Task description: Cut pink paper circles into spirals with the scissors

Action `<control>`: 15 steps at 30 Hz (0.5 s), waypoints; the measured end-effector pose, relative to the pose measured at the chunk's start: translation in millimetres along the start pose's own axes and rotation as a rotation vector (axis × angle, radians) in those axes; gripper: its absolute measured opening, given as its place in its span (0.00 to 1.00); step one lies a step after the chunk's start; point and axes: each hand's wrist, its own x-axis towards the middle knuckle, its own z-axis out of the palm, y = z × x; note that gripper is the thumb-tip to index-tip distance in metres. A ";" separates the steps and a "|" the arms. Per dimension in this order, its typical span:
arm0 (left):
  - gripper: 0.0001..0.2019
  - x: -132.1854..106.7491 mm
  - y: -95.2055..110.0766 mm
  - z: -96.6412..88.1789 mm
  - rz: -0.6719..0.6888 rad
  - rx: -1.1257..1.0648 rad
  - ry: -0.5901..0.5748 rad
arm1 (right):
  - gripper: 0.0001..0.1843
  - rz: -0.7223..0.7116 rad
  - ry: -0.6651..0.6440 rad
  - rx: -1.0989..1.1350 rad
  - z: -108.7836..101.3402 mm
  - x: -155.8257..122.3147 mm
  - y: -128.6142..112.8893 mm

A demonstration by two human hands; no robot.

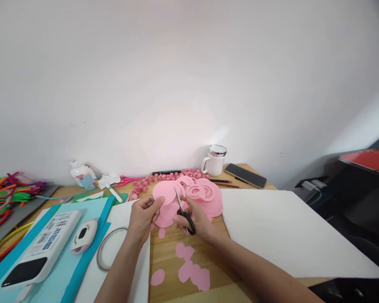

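Holding, left hand: the left hand (143, 216) has its thumb and forefinger pinched together on the lower edge of a pink paper circle (164, 191), the other fingers curled in.
Cutting hand, right: the right hand (196, 214) is closed around the black handles of a pair of scissors (180, 206); how far apart the blades stand, I cannot tell.
Pink paper circle: raised between the two hands, the scissors' tips at its right side.
Paper pile: pink sheets (216, 207) lie overlapped on the wooden table (169, 291) behind the right hand, with cut rings on top.
Petals: loose pink pieces (185, 270) lie on the wood between the forearms.
Curls: small pink rolls (140, 186) are strewn along the back, near a black marker (166, 172).
Back right: a white mug (216, 162) stands upright beside a dark phone (246, 175), pencils (224, 185) just in front.
Left side: a white bottle (84, 175) leans near the wall; a roll of tape (101, 252) lies beside the left forearm, on white board.
Right side: a large white board (281, 227) lies flat.
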 end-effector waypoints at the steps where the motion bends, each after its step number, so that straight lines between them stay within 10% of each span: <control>1: 0.18 0.0 0.5 0.6 0.003 -0.011 0.004 | 0.30 0.003 -0.001 -0.004 0.2 -0.4 -1.0; 15: 0.17 -4.0 1.0 5.9 -0.043 0.044 -0.049 | 0.31 0.026 -0.077 -0.026 2.8 -0.6 5.8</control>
